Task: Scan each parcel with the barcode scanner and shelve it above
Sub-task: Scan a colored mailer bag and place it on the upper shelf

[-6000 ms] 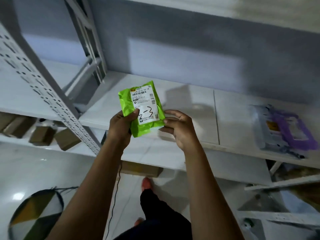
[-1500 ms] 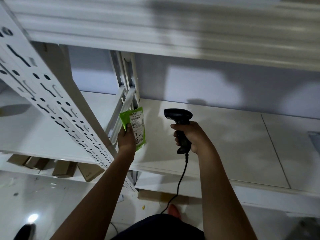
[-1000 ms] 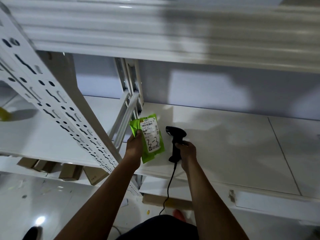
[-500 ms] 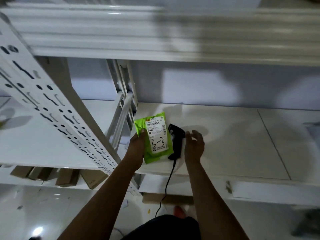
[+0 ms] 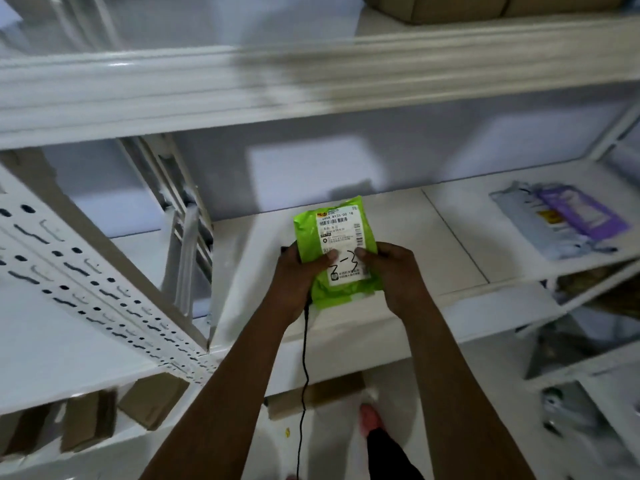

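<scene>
Green parcel (image 5: pixel 337 249) above a white shelf (image 5: pixel 446 244), left hand (image 5: pixel 297 277) and right hand (image 5: pixel 398 275) each clamped on its sides, thumbs on the label, black cable (image 5: pixel 304 368) dangling below.

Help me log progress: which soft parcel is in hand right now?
The green parcel, gripped by both hands; the purple-and-grey parcel lies untouched on the shelf.

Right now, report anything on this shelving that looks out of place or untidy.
Nothing looks damaged or spilled. Two small oddities: the scanner's black cable dangles over the shelf's front edge toward the floor, and the grey and purple parcel lies askew on the right. Both hands hold the green parcel label up.
</scene>
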Motion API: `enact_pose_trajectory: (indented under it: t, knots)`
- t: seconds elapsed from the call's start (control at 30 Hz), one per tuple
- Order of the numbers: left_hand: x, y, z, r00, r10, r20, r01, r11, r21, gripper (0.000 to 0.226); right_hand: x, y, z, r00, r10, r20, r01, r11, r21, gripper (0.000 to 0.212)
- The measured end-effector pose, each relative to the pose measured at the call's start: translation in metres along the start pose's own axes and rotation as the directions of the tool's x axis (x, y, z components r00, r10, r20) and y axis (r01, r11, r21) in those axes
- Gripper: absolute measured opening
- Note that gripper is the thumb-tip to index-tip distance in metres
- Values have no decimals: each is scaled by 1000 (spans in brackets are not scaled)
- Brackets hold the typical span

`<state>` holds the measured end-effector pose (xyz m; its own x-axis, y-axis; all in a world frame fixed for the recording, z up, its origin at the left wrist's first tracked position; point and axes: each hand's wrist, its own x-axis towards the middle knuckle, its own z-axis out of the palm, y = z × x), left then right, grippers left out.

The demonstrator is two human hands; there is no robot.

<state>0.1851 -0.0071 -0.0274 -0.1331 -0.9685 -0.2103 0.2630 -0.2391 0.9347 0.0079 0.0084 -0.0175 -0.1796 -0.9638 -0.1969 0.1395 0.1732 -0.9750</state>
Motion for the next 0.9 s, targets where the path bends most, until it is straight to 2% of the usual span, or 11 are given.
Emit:
enact_pose_trajectory:
  t: [0.07,0.2,0.37,0.53,0.7,0.9]
  knots:
    - [0,0,26,999,27,39,-28,999,23,45,-9,-13,-25,999,-38,-38,38,999,18,8]
    - [-2,0,88,992,61,113,-65,998,26,35,-19,-31,-85,994,-87,-66,90,995,45,12]
    - [-4,-6,193,976,85,200,-94,995,33,38,-20,-60,-187,985,-118,-124,126,991,54,15]
    - [5,-25,314,965,130,227,-141,989,34,38,-12,-91,-301,975,-167,-149,179,981,72,20]
    - [13,-38,427,960,151,237,-153,988,-10,36,6,-127,-410,965,-220,-145,223,975,2,33]
    - [28,-28,506,947,190,257,-195,981,-8,37,26,-168,-483,957,-272,-104,274,962,0,22]
